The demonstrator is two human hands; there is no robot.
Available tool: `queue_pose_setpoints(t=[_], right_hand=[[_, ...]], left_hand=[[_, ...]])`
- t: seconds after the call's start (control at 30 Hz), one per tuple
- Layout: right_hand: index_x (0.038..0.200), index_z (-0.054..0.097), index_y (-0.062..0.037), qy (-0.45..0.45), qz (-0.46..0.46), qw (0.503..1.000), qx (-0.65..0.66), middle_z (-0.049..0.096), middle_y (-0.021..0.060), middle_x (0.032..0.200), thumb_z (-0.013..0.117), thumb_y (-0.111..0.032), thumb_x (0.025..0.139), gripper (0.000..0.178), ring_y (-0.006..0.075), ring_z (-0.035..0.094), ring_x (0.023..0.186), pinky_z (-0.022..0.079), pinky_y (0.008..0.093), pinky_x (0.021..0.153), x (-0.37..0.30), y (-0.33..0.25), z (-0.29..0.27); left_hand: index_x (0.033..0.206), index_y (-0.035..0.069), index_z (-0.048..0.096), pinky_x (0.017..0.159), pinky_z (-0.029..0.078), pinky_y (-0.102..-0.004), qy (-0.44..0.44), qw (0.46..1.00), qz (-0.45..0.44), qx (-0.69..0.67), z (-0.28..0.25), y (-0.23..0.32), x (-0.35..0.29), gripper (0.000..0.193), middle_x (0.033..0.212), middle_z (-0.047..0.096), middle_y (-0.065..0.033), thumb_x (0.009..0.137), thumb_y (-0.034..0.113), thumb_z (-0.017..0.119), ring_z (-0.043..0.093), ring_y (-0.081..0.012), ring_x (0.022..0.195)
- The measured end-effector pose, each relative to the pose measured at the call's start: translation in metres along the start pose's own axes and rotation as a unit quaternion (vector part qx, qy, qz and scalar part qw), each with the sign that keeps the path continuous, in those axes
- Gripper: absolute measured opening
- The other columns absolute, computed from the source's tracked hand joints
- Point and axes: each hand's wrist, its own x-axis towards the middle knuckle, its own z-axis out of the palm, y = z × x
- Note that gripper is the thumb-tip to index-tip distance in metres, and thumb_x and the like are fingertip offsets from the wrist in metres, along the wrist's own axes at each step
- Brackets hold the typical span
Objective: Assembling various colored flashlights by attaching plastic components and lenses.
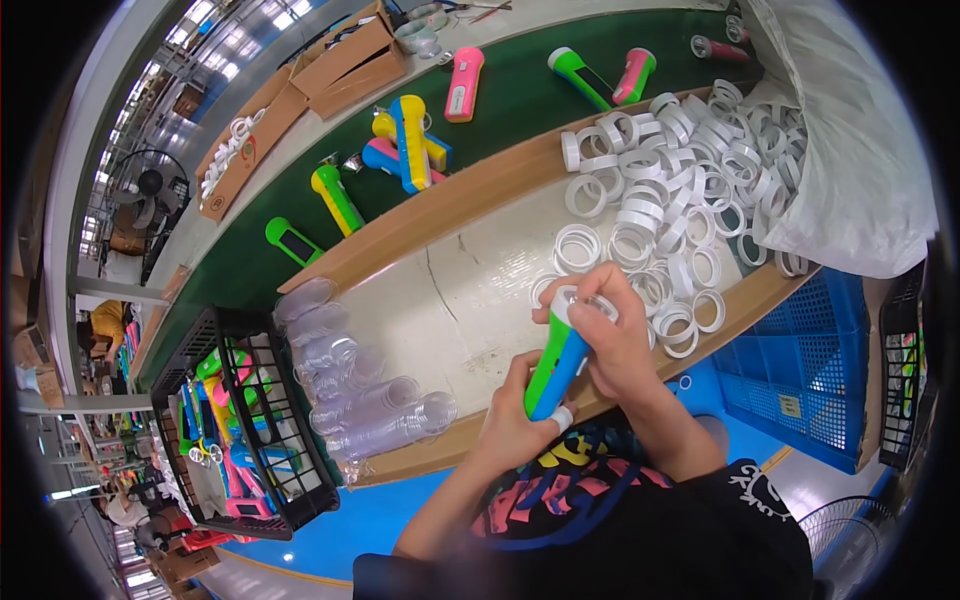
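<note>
A green and blue flashlight (558, 368) is tilted in front of me, its white head pointing up and away. My left hand (512, 425) is closed round its lower end; a white wrap covers the thumb tip. The fingers of my right hand (622, 335) are closed round the head end, gripping a white ring (598, 303) at its rim. How far the ring sits on the head is partly hidden by the fingers. Just beyond lies a heap of loose white plastic rings (650, 215). Stacks of clear round lenses (350, 375) lie at the left of the cardboard-edged work tray (470, 300).
Several colourful flashlights (411, 145) lie on the green belt (520, 100) beyond the tray. A black crate (265, 440) of flashlights stands at the left. To the right are a blue basket (800, 370) and a white sack (850, 150). Cardboard boxes (345, 60) line the far side.
</note>
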Motion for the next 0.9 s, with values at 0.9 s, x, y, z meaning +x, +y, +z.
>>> queue_pose_setpoints(t=[0.9], right_hand=[[0.086, 0.063, -0.0028, -0.063, -0.165, 0.625, -0.761, 0.049, 0.0163, 0.116, 0.072, -0.028, 0.068, 0.033, 0.0294, 0.044, 0.107, 0.037, 0.0382, 0.085, 0.048, 0.012, -0.05]], left_hand=[[0.113, 0.007, 0.057, 0.077, 0.048, -0.0325, 0.04, 0.956, 0.188, 0.221, -0.108, 0.037, 0.199, 0.032, 0.1, 0.063, -0.0149, 0.083, 0.016, 0.061, 0.061, -0.0276, 0.09]])
